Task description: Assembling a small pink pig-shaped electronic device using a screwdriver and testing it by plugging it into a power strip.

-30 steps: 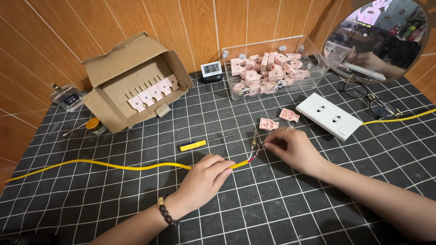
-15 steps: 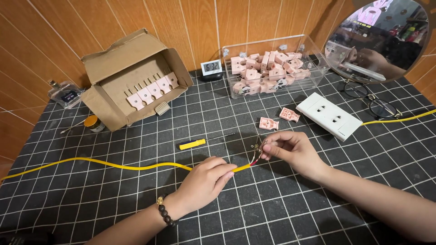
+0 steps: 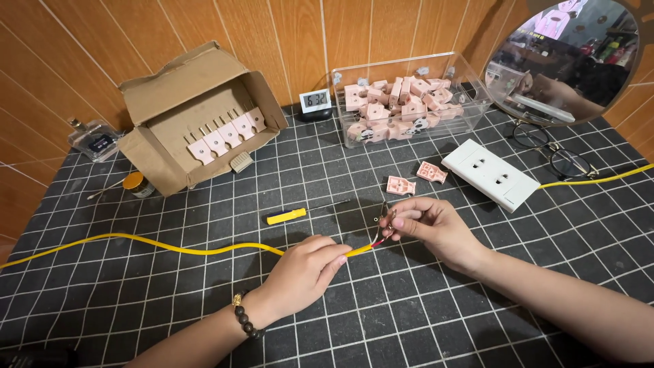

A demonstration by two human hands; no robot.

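Your left hand [image 3: 300, 272] is closed around the yellow cable [image 3: 170, 244] near its stripped end, fingers curled over it and pinning it to the black grid mat [image 3: 204, 320]. The cable runs left across the mat and off the edge. Your right hand [image 3: 432, 225] has its fingertips [image 3: 398, 221] pinched on the bare wire ends [image 3: 381, 221] just past your left hand; the other fingers are loosely curled. A bit of red insulation shows where the yellow jacket stops; I can't tell how many conductors you have pinched.

Just beyond the hands lies a yellow-handled screwdriver [image 3: 287, 216], apart from both. Two pink socket inserts [image 3: 415, 178] sit on the mat behind your right hand, next to a white outlet faceplate [image 3: 489, 174] with a second yellow cable [image 3: 593, 180] leading right. At the back is a clear bin [image 3: 409, 102] full of pink inserts, a cardboard box [image 3: 197, 123] with a row of them inside, and a small digital clock [image 3: 315, 102] between the two. Eyeglasses [image 3: 552, 150] lie in front of a round mirror [image 3: 565, 58] at far right.
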